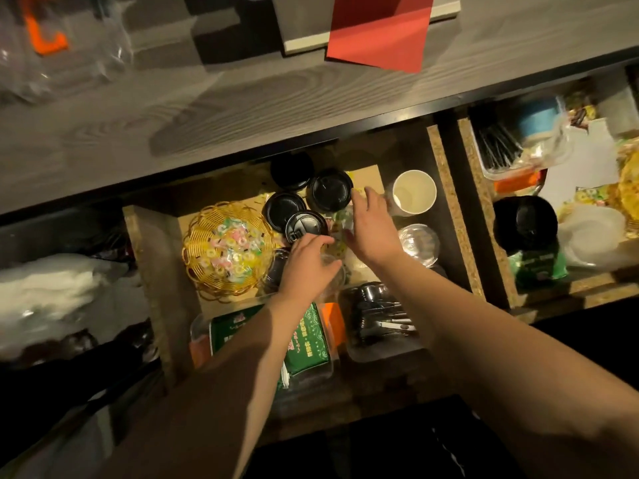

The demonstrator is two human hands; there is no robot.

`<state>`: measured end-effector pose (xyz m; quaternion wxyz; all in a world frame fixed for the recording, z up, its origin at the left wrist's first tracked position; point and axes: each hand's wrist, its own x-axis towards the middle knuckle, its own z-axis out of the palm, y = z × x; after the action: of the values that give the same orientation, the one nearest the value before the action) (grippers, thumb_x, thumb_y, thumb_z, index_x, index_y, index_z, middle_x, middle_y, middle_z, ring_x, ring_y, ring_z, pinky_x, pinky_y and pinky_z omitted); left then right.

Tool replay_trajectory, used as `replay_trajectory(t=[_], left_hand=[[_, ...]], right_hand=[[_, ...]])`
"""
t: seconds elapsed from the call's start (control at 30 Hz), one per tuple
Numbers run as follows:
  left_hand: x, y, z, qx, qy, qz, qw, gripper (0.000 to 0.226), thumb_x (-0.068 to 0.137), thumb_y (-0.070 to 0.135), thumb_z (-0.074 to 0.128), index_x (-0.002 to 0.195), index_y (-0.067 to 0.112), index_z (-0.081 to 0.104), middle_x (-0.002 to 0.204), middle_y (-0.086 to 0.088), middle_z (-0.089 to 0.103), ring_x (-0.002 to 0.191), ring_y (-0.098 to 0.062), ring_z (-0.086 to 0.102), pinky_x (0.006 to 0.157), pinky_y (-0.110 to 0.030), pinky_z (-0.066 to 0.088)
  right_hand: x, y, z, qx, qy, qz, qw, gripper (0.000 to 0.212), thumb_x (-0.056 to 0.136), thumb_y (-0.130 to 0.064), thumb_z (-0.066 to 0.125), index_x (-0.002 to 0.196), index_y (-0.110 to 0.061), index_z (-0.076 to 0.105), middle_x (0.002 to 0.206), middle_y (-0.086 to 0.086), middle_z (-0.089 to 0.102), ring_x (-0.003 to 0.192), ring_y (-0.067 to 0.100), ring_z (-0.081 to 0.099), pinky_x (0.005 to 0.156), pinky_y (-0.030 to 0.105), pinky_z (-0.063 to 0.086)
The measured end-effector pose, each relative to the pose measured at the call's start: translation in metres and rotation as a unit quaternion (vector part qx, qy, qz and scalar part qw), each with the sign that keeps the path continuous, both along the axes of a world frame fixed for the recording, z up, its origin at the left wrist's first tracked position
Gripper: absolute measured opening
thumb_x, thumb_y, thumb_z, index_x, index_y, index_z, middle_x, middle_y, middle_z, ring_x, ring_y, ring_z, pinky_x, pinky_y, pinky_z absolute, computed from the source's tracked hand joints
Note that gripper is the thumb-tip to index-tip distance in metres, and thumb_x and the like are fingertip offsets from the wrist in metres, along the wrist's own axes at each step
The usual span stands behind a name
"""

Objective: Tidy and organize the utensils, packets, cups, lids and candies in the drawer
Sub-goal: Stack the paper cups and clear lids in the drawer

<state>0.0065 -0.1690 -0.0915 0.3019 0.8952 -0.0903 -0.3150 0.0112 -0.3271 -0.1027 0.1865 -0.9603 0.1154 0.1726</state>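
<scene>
Your left hand [308, 262] has fingers curled on the nearest black lid [305, 227]; your right hand [370, 227] pinches candy packets [340, 225] beside it, exact grip blurred.

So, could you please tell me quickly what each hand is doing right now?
Left hand: fingers curled over small items beside the black lids; what it holds cannot be told.
Right hand: fingers reaching into loose candies; grip cannot be told.
</scene>
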Motion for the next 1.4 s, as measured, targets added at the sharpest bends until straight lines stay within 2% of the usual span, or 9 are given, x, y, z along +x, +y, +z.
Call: replay_trajectory(t=[0.07,0.17,0.4,0.53,0.7,0.83,1.0,1.27,1.4], left_hand=[[0.001,0.001,-0.006,0.027,-0.005,-0.056,0.998,0.056,0.088,0.03,0.071,0.14,0.02,0.053,0.134,0.0,0.05,0.132,-0.018,0.042,0.113,-0.035,0.034],[0.003,0.003,-0.014,0.072,0.007,-0.107,0.992,0.067,0.084,0.033,0.072,0.145,0.021,0.046,0.138,-0.001,0.046,0.134,-0.021,0.039,0.116,-0.039,0.032],[0.008,-0.007,-0.018,0.198,0.016,-0.194,0.961,0.071,0.078,0.037,0.072,0.141,0.018,0.047,0.135,-0.011,0.052,0.13,-0.031,0.046,0.109,-0.043,0.033],[0.01,-0.009,-0.018,0.202,0.022,-0.201,0.958,0.065,0.081,0.037,0.072,0.139,0.018,0.048,0.134,-0.011,0.054,0.129,-0.032,0.047,0.109,-0.043,0.032],[0.008,0.001,-0.011,0.127,0.019,-0.123,0.984,0.05,0.097,0.022,0.056,0.146,0.016,0.046,0.139,-0.008,0.05,0.132,-0.029,0.046,0.113,-0.043,0.034],[0.009,0.007,0.009,-0.003,0.063,0.033,0.997,0.034,0.101,0.021,0.054,0.133,0.016,0.059,0.129,-0.003,0.06,0.112,-0.017,0.059,0.097,-0.037,0.049],[0.013,0.018,0.062,-0.21,0.257,0.273,0.903,0.031,0.105,0.034,0.044,0.12,0.016,0.065,0.117,-0.009,0.069,0.096,-0.02,0.067,0.082,-0.031,0.057],[-0.021,0.063,0.107,-0.28,0.353,0.338,0.826,0.031,0.099,0.024,0.058,0.128,0.016,0.053,0.122,-0.015,0.066,0.102,-0.033,0.071,0.089,-0.043,0.059],[-0.035,0.073,0.112,-0.252,0.304,0.296,0.87,0.032,0.098,0.023,0.061,0.13,0.015,0.06,0.117,-0.014,0.068,0.096,-0.028,0.073,0.084,-0.036,0.061]], right_hand=[[0.01,-0.002,-0.011,-0.007,0.065,0.02,0.998,0.088,0.086,-0.032,0.072,0.153,-0.008,0.02,0.155,0.022,0.022,0.141,0.04,0.029,0.107,0.048,0.039],[0.016,-0.004,-0.023,0.017,0.125,0.018,0.992,0.081,0.085,-0.034,0.073,0.149,-0.013,0.027,0.149,0.02,0.03,0.124,0.042,0.05,0.096,0.05,0.048],[0.021,-0.004,-0.031,0.006,0.079,0.001,0.997,0.066,0.084,-0.017,0.072,0.136,-0.009,0.032,0.128,0.022,0.05,0.101,0.04,0.063,0.082,0.045,0.052],[0.014,-0.002,-0.027,0.023,0.042,-0.033,0.998,0.078,0.08,-0.019,0.076,0.141,-0.008,0.028,0.127,0.022,0.05,0.104,0.042,0.06,0.084,0.046,0.053],[-0.007,0.005,0.001,0.106,-0.034,-0.108,0.988,0.076,0.086,-0.028,0.069,0.147,-0.006,0.029,0.138,0.018,0.046,0.122,0.036,0.05,0.099,0.042,0.041],[-0.023,0.009,0.031,0.261,-0.056,-0.213,0.94,0.081,0.084,-0.032,0.07,0.151,-0.021,0.025,0.136,0.011,0.04,0.122,0.025,0.046,0.104,0.036,0.039],[-0.055,0.029,0.072,0.402,-0.046,-0.216,0.889,0.067,0.071,-0.032,0.073,0.131,-0.034,0.042,0.122,0.0,0.049,0.111,0.013,0.052,0.097,0.042,0.049],[-0.106,0.067,0.108,0.471,-0.046,-0.177,0.863,0.058,0.08,-0.011,0.078,0.125,-0.022,0.045,0.117,-0.009,0.056,0.109,0.001,0.054,0.095,0.018,0.044],[-0.113,0.074,0.114,0.477,-0.011,-0.145,0.866,0.065,0.082,-0.003,0.072,0.136,-0.021,0.04,0.124,-0.015,0.052,0.108,-0.014,0.051,0.086,0.007,0.043]])
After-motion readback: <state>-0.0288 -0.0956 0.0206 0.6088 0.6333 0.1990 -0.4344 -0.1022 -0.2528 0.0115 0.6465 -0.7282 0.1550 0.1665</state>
